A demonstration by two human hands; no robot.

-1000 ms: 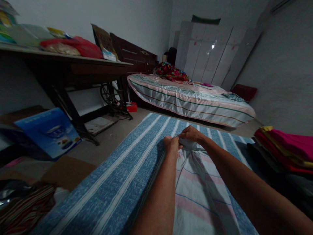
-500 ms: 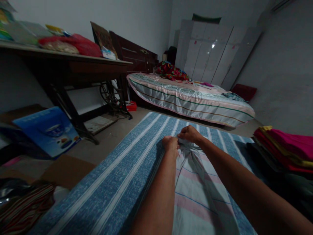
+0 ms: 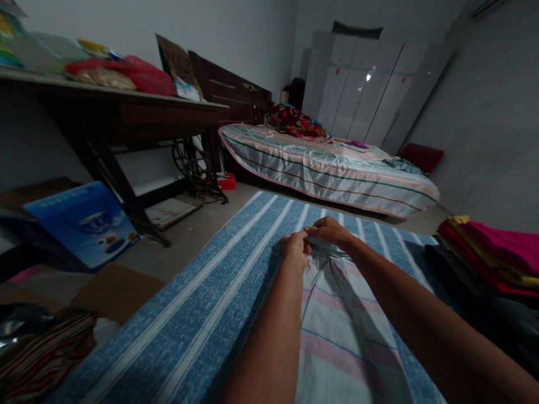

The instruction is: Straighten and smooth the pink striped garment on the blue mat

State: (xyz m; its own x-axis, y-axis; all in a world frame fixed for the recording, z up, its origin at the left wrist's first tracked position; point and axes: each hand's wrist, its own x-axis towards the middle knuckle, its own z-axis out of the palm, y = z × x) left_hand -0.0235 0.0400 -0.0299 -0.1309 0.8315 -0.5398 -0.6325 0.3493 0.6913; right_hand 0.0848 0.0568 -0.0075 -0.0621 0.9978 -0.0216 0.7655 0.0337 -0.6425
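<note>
A light grey cloth garment with pink bands and thin blue lines (image 3: 332, 342) lies lengthwise on a blue-and-white striped bedsheet (image 3: 206, 280). At its far end the cloth is gathered into creases. My left hand (image 3: 296, 247) is closed on the gathered edge. Beside it, my right hand (image 3: 326, 230) pinches the same edge, its fingertips touching the left hand's fingers. What exactly the fingertips hold at the edge is too small to make out.
To the right stands a stack of folded clothes (image 3: 497, 252). A sewing machine table (image 3: 147, 101) with bags on it is at the left, above a blue box (image 3: 88, 224). Beyond lie another bed (image 3: 328, 168) and a white wardrobe (image 3: 357, 84).
Both hands stay at the gathered edge with almost no movement. The left fingers have shifted slightly up against the right fingertips.
</note>
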